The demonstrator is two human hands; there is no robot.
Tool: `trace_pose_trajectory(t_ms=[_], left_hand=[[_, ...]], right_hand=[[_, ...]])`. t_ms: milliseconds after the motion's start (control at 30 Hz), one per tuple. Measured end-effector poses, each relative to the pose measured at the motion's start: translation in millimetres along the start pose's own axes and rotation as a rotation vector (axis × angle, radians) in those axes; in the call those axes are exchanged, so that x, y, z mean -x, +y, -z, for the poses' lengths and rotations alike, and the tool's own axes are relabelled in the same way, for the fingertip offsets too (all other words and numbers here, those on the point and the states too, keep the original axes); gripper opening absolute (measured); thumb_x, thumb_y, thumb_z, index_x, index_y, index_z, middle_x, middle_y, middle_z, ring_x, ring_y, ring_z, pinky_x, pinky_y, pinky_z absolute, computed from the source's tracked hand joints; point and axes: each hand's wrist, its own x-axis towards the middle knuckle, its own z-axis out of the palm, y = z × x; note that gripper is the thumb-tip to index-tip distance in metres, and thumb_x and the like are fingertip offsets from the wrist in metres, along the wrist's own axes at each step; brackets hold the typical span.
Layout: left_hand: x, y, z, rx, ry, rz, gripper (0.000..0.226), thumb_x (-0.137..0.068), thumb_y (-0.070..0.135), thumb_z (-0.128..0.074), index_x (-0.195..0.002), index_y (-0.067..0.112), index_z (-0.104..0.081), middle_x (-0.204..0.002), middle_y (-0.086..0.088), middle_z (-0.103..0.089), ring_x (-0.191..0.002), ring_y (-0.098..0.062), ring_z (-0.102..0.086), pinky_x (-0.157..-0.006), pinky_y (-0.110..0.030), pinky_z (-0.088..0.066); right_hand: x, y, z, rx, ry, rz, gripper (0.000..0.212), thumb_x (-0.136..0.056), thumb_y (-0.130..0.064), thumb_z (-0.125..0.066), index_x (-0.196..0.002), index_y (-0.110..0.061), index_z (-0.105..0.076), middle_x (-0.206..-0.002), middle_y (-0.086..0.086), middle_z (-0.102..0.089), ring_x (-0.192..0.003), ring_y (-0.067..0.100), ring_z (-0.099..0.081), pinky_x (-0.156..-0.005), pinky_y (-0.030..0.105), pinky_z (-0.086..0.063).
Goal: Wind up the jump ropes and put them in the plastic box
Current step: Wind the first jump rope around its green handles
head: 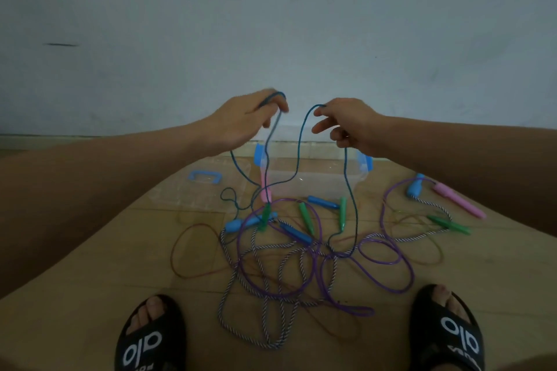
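Note:
My left hand (250, 119) and my right hand (346, 123) are raised above the floor, both closed on a thin dark blue jump rope (301, 141). The rope hangs in loops from both hands down to the pile. A blurred pink handle (265, 187) dangles under my left hand. On the floor lies a tangle of ropes: a purple rope (316, 253), a black-and-white twisted rope (265, 325) and a thin red-brown rope (180, 250). The clear plastic box (313, 184) with blue clips stands open behind the pile.
The box's clear lid with a blue handle (205, 178) lies left of the box. Blue, green and pink handles (458, 200) lie scattered on the tan tiled floor. My two feet in black slippers (150, 337) flank the pile. A pale wall stands behind.

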Motion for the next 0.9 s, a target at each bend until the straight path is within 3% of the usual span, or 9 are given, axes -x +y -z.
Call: trace_pose_trajectory(t_ms=[100,200,300,400,500,667,733,833,900], left_hand=[[5,12,-11,-0.165,-0.148,-0.101,0.026,-0.102,0.026,-0.039,-0.102,0.031,-0.065,-0.078,0.004,-0.063,-0.067,-0.007,-0.055,-0.066,-0.026,-0.043],[9,21,-29,-0.250,-0.226,-0.208,0.025,-0.103,0.026,-0.040,-0.107,0.023,-0.065,-0.074,0.009,-0.058,-0.069,-0.003,-0.055,-0.065,-0.021,-0.041],[9,25,-37,-0.294,-0.178,-0.265,0.023,-0.102,0.026,-0.042,-0.105,0.021,-0.064,-0.077,0.012,-0.058,-0.069,-0.001,-0.054,-0.063,-0.019,-0.040],[7,23,-37,-0.307,-0.140,-0.239,0.021,-0.093,0.028,-0.050,-0.101,0.020,-0.068,-0.086,0.003,-0.069,-0.077,-0.012,-0.063,-0.071,-0.031,-0.050],[7,20,-36,-0.355,-0.089,-0.232,0.026,-0.087,0.042,-0.060,-0.083,0.016,-0.064,-0.070,0.003,-0.062,-0.064,-0.012,-0.057,-0.059,-0.030,-0.045],[1,6,-34,-0.238,0.058,-0.106,0.047,-0.080,0.055,-0.063,-0.076,0.009,-0.050,-0.063,-0.002,-0.050,-0.055,-0.015,-0.042,-0.055,-0.035,-0.035],[1,2,-29,-0.179,0.094,-0.061,0.052,-0.073,0.058,-0.069,-0.088,0.013,-0.047,-0.072,-0.003,-0.054,-0.058,-0.016,-0.043,-0.054,-0.033,-0.037],[-2,0,-24,-0.201,-0.077,-0.084,0.038,-0.084,0.045,-0.068,-0.108,0.019,-0.052,-0.090,0.005,-0.060,-0.072,-0.012,-0.055,-0.061,-0.023,-0.041],[-2,1,-23,-0.209,-0.261,-0.050,0.024,-0.093,0.042,-0.058,-0.096,0.019,-0.062,-0.082,0.011,-0.066,-0.074,-0.008,-0.059,-0.063,-0.017,-0.040]], right_hand=[[5,0,-8,-0.066,-0.114,-0.022,0.025,-0.095,-0.022,-0.052,-0.115,-0.009,-0.059,-0.091,0.010,-0.071,-0.054,0.015,-0.050,-0.046,0.024,-0.038],[12,-1,-15,-0.053,-0.297,-0.009,0.024,-0.094,-0.024,-0.053,-0.112,-0.011,-0.061,-0.082,0.006,-0.063,-0.061,0.018,-0.052,-0.055,0.028,-0.039],[17,-1,-27,0.049,-0.414,0.073,0.021,-0.097,-0.025,-0.044,-0.096,-0.012,-0.060,-0.074,0.004,-0.057,-0.059,0.015,-0.048,-0.055,0.029,-0.032],[22,-1,-37,0.211,-0.351,0.201,0.031,-0.100,-0.027,-0.037,-0.082,-0.012,-0.058,-0.070,0.008,-0.058,-0.061,0.016,-0.048,-0.059,0.032,-0.035],[27,-1,-38,0.167,-0.391,0.149,0.046,-0.103,-0.043,-0.032,-0.084,-0.009,-0.057,-0.065,0.010,-0.054,-0.056,0.019,-0.048,-0.060,0.032,-0.040],[29,-1,-35,0.163,-0.458,0.083,0.050,-0.100,-0.056,-0.030,-0.095,-0.012,-0.053,-0.053,-0.001,-0.029,-0.046,0.013,-0.017,-0.047,0.027,-0.016],[28,1,-38,0.199,-0.460,0.075,0.045,-0.099,-0.055,-0.035,-0.080,-0.016,-0.047,-0.054,-0.004,-0.025,-0.048,0.013,-0.014,-0.048,0.028,-0.012],[30,2,-41,0.225,-0.467,0.093,0.045,-0.098,-0.048,-0.044,-0.063,-0.021,-0.037,-0.054,-0.004,-0.024,-0.046,0.012,-0.015,-0.046,0.027,-0.011],[33,1,-39,0.276,-0.498,0.140,0.045,-0.097,-0.039,-0.049,-0.068,-0.006,-0.053,-0.054,-0.002,-0.028,-0.047,0.013,-0.018,-0.045,0.026,-0.014]])
